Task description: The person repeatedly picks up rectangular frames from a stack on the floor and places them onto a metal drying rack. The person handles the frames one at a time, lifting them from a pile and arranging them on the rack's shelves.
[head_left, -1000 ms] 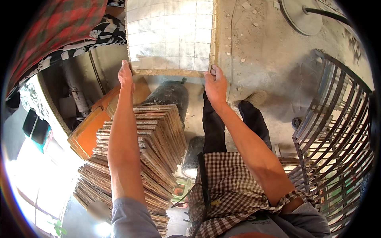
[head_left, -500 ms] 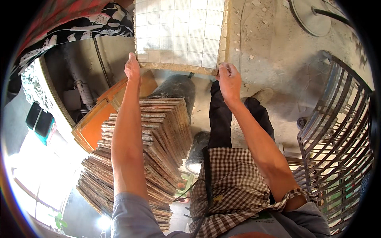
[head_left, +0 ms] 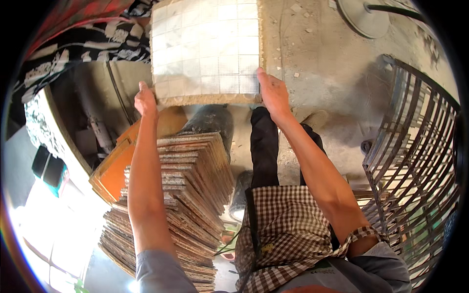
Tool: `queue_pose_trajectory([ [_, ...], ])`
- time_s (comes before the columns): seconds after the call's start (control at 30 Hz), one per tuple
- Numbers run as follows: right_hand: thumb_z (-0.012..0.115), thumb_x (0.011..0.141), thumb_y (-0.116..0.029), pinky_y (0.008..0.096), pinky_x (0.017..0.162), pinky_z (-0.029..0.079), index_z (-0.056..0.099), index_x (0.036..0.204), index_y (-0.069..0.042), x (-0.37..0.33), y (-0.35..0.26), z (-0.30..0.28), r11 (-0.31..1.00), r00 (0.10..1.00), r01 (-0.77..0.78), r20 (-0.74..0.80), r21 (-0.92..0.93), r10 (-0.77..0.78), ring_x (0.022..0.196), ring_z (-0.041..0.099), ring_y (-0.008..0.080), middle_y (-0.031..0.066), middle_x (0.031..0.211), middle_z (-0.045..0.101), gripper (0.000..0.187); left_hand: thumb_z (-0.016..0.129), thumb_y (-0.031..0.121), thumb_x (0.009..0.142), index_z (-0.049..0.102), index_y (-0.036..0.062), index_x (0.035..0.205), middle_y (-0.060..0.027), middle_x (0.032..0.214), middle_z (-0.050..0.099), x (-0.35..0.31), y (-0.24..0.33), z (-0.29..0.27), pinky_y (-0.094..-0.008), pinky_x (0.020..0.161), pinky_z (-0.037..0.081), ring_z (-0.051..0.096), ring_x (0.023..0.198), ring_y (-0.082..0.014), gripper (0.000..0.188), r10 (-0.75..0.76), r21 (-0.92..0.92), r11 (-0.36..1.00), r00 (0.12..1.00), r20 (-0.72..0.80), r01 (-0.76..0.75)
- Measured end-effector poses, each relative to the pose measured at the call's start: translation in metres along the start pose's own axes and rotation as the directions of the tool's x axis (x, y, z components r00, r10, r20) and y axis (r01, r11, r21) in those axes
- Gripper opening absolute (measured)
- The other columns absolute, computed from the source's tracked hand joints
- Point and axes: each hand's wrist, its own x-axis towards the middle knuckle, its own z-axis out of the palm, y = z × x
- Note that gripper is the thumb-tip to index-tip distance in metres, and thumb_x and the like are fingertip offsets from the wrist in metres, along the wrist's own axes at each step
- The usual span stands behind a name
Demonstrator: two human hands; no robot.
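Holding a flat board (head_left: 210, 101) out with both hands, beyond the far end of the stack of thin boards (head_left: 195, 195) and reaching over to its right. Gripping the near left corner with the left hand (head_left: 145, 100), beyond the stack, with the thumb up and the fingers closed in at the edge. Gripping the right side near its corner with the right hand (head_left: 274, 97), beyond the stack and to its right, with the thumb against the edge; cannot tell the exact curl of the fingers underneath.

Covered on its upper face with pale square tiles (head_left: 205, 53) in a close grid, partly washed out by glare. Judging by the unbroken rows, apparently done with filling the visible face; by the look of both grips, not yet let go of or put down. Cannot tell how much remains beyond that.

Also showing an orange panel (head_left: 117, 163) just left of the stack, a slatted rack (head_left: 415, 141) well apart to its right, and a round base (head_left: 364, 19) far beyond it, on the dusty floor (head_left: 322, 63).
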Motion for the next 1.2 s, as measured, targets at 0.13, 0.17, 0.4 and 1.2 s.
queue_pose_trajectory([
  [0.13, 0.040, 0.089, -0.054, 0.0430, 0.077, 0.043, 0.062, 0.085, 0.006, 0.015, 0.001, 0.004, 0.977, 0.996, 0.032, -0.088, 0.211, -0.014, 0.085, 0.058, 0.0393, 0.0262, 0.084, 0.062, 0.064, 0.044, 0.046, 0.091, 0.061, -0.0011, 0.094, -0.0082, 0.091, 0.059, -0.006, 0.007, 0.010, -0.0355, 0.084, 0.044, 0.055, 0.088, -0.0213, 0.050, 0.009, -0.484, 0.865, 0.959, 0.283, 0.135],
  [0.17, 0.043, 0.089, -0.052, 0.0412, 0.076, 0.042, 0.061, 0.084, 0.007, 0.015, -0.004, 0.006, 0.957, 0.994, 0.029, -0.112, 0.288, 0.003, 0.082, 0.056, 0.0327, 0.0232, 0.082, 0.062, 0.063, 0.044, 0.046, 0.091, 0.057, -0.0013, 0.103, -0.0089, 0.099, 0.058, 0.003, 0.001, 0.012, -0.0369, 0.085, 0.044, 0.054, 0.092, -0.0225, 0.051, 0.014, -0.520, 0.843, 0.960, 0.278, 0.138],
  [0.4, 0.038, 0.092, -0.047, 0.0455, 0.077, 0.041, 0.060, 0.082, 0.008, 0.002, -0.017, 0.002, 0.928, 0.938, 0.156, -0.346, 0.338, -0.032, 0.084, 0.055, 0.0438, 0.0325, 0.083, 0.058, 0.060, 0.036, 0.047, 0.093, 0.041, -0.0081, 0.127, -0.0171, 0.128, 0.049, 0.006, 0.005, 0.009, -0.0358, 0.100, 0.037, 0.050, 0.114, -0.0280, 0.065, -0.003, -0.578, 0.786, 0.936, 0.351, 0.219],
  [1.2, 0.049, 0.092, -0.040, 0.0333, 0.059, 0.038, 0.054, 0.068, 0.007, -0.090, 0.246, -0.307, 0.412, 0.684, 0.190, -0.421, 0.891, 0.596, 0.061, 0.042, 0.0129, 0.0043, 0.061, 0.049, 0.053, 0.044, 0.044, 0.091, 0.063, -0.0110, 0.091, -0.0140, 0.079, 0.061, -0.441, 0.139, 0.207, -0.0311, 0.067, 0.046, 0.055, 0.071, -0.0209, 0.058, 0.510, -0.309, 0.858, 0.755, 0.412, -0.411],
])
